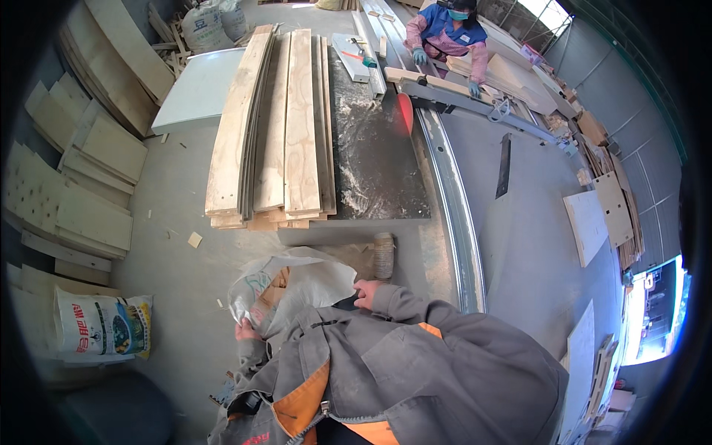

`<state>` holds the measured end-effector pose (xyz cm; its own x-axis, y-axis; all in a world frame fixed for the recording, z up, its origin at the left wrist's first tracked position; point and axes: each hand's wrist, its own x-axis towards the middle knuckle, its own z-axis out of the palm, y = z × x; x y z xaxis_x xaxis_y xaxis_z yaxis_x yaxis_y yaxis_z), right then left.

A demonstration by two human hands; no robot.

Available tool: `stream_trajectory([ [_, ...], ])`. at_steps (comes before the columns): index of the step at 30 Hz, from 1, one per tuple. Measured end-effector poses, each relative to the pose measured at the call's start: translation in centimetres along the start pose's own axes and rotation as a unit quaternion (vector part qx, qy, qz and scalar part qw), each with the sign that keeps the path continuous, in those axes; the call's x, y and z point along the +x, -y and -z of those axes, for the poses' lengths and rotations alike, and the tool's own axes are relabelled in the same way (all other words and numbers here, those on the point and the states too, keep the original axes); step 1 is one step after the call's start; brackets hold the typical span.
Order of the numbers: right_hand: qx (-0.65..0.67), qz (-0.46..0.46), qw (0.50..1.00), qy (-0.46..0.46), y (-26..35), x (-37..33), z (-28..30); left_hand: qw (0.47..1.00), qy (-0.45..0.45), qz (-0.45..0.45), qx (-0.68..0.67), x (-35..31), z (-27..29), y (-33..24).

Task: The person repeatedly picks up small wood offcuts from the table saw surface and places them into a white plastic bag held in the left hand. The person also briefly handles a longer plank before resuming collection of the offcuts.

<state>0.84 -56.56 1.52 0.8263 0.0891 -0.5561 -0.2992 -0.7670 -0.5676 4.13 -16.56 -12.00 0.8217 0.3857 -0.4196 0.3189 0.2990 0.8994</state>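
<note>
A white woven plastic sack (pixel 317 283) stands on the floor in front of me, its mouth spread wide. Pieces of scrap wood (pixel 271 295) show inside it. On the sack's near left rim, my left hand (pixel 246 331) has its fingers closed on the material. My right hand (pixel 365 294) pinches the rim on the opposite side, so the mouth is held between both hands. My jacket front hides the lower part of the sack.
Just beyond the sack, long boards (pixel 300 126) lie stacked on a dark saw table (pixel 374 163), with a ridged hose (pixel 383 256) below. A metal rail (pixel 454 200) runs along the right. Across it, a gloved co-worker (pixel 452 37) handles boards. A printed sack (pixel 104 324) lies left.
</note>
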Motion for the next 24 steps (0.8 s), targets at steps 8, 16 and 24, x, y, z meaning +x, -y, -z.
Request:
stream_trajectory([
  [8, 0.019, 0.011, 1.0, -0.008, -3.1, 3.6, 1.0, 0.996, -0.044, 0.042, 0.072, -0.4, -0.7, -0.5],
  [16, 0.031, -0.008, 0.999, 0.007, -2.9, 5.2, 3.4, 0.992, -0.046, 0.065, 0.101, -0.4, -2.1, -1.4],
  [24, 0.029, -0.001, 1.0, 0.003, -4.3, 6.5, 3.0, 0.995, -0.03, 0.09, 0.024, 1.7, -1.6, 0.2],
])
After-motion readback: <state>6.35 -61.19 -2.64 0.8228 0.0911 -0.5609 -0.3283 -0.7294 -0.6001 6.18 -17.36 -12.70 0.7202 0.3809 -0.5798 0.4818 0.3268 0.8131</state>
